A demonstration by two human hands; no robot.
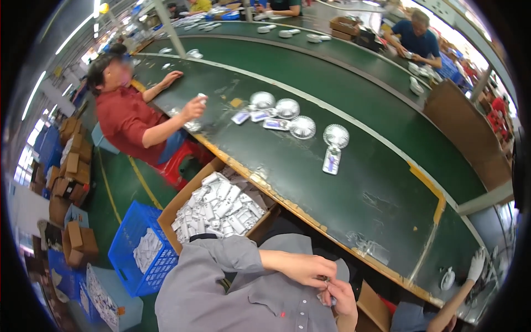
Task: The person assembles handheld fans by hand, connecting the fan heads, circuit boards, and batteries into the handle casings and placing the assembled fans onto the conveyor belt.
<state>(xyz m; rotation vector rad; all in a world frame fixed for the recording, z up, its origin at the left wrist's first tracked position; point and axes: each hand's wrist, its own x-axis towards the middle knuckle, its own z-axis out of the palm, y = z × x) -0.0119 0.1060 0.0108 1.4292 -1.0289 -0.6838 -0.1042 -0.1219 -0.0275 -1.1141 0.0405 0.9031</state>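
Observation:
My left hand and my right hand meet in front of my grey shirt, below the table edge. The fingers of both are closed together. A small whitish piece shows under my right fingers; its kind is mostly hidden. What the left fingertips pinch is too small to make out. Left of my lap, an open cardboard box is heaped with white plastic parts. On the green table lie several small handheld fans with round ribbed heads and labelled handles.
A co-worker in red sits at the table on the left, holding a small white thing. A blue crate with white pieces stands beside the box. At the lower right, another person's gloved hand reaches over the table. A grey divider stands beyond.

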